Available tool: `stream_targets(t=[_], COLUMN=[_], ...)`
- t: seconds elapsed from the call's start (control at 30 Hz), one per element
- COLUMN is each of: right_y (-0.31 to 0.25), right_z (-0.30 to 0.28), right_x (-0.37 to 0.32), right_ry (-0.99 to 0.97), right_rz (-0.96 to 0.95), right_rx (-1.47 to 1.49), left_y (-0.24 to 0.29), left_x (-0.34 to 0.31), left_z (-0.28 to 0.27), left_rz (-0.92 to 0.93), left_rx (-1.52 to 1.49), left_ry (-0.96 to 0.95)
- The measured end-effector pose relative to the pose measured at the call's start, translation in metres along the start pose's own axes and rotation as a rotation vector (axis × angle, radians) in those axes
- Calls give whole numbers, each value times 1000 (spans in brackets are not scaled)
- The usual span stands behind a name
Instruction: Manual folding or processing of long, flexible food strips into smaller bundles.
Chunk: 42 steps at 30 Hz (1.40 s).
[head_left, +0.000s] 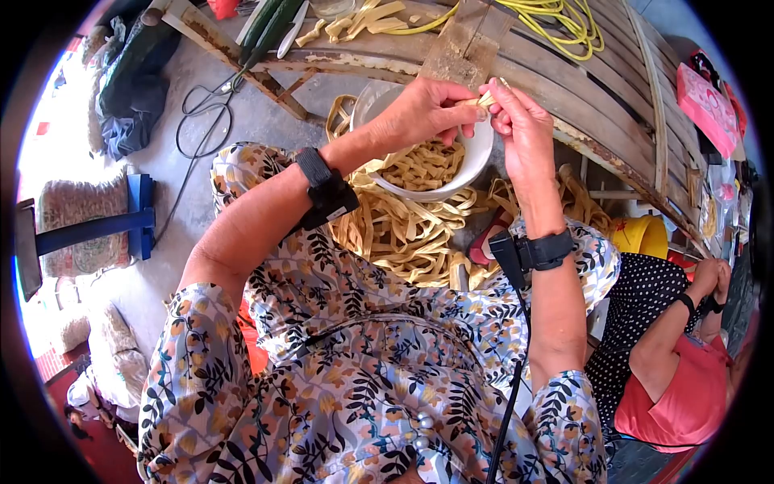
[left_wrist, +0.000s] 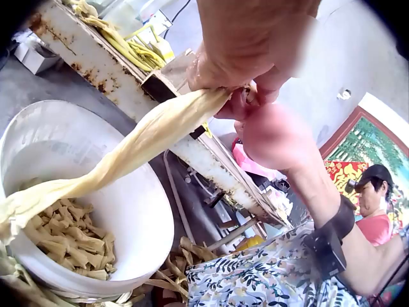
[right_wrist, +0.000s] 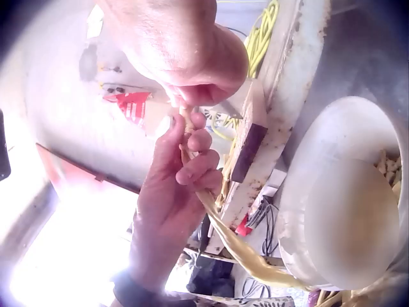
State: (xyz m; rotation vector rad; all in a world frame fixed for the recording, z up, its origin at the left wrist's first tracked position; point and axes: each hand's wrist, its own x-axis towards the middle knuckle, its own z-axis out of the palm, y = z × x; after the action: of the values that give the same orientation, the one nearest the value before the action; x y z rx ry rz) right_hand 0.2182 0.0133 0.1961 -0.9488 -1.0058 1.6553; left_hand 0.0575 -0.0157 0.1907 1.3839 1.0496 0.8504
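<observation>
Both hands meet above a white bucket (head_left: 481, 153). Between them runs a long, pale yellow, flat strip (left_wrist: 147, 137), plant-like and soft. My left hand (head_left: 439, 113) grips it with curled fingers, and its length hangs down past the bucket's rim. My right hand (head_left: 524, 121) pinches the short end of the strip right beside the left fingertips. In the right wrist view the left hand (right_wrist: 172, 185) is below the right hand (right_wrist: 179, 51), fingers wrapped round the strip. Short yellowish pieces (left_wrist: 70, 236) lie inside the bucket. Long loose strips (head_left: 395, 234) are heaped round its base.
A rusty-edged slatted wooden bench (head_left: 556, 97) stands just beyond the bucket, with yellow cord (head_left: 556, 24) on it. Green gourd-like vegetables (head_left: 270, 32) lie at its left end. A yellow bucket (head_left: 641, 235) and another seated person (head_left: 677, 355) are at the right.
</observation>
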Motion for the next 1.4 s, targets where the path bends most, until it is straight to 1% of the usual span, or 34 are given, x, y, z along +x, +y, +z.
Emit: stream_targets(t=[0.13,0.23,0.27,0.37,0.4,0.5,0.53,0.57,0.67,0.7,0.77,0.8,0.83,0.87,0.9,1.0,1.07,1.13,1.23,1.33,1.4], right_y=[4,0,0,1,0,3,4,5,7,8,9,7,4,1,-1,-9,-11,-10,-7,-2,4], right_z=[-1,-8,-17,-10,-4,0,0,-1,-7,-8,-10,-10,-10,-12,-14,-15,-12,-6,-5,-6,-8], right_x=[3,9,13,7,2,0,0,1,4,3,4,3,5,9,14,30,47,61,78,87,90], right_ry=[-10,58,32,51,19,-184,-185,-176,-163,-165,-164,-160,-164,-125,-65,-46,-59,-28,40,89,99], right_rz=[80,-40,-54,99,124,76,62,62,67,78,111,135,146,111,82,-17,-62,-112,-151,-156,-151], right_rx=[122,2,-7,-233,-247,-243,-146,-127,-86,-81,-73,-71,-69,-68,-29,21,99,138,147,139,155], left_y=[-1,0,-2,-6,-6,-8,-9,-10,-12,-12,-11,-11,-8,-3,2,10,14,15,4,-2,-6], left_x=[0,-7,-7,-8,-8,-6,-5,-5,-6,-7,-7,-8,-8,-6,-3,7,26,45,70,78,82], left_z=[-1,-6,-12,-18,-18,-18,-19,-20,-21,-22,-26,-27,-29,-36,-42,-56,-67,-73,-77,-77,-77], left_rz=[39,76,92,15,18,24,21,18,-46,-62,-82,-108,-124,-135,-94,11,97,158,224,240,221], left_rx=[121,-90,19,17,40,61,41,22,-161,-184,-222,-131,-31,76,127,274,314,352,363,446,416], left_ry=[5,-11,-60,-33,-31,-42,-56,-71,-67,-94,-146,-136,-118,-96,-60,50,168,300,394,449,464])
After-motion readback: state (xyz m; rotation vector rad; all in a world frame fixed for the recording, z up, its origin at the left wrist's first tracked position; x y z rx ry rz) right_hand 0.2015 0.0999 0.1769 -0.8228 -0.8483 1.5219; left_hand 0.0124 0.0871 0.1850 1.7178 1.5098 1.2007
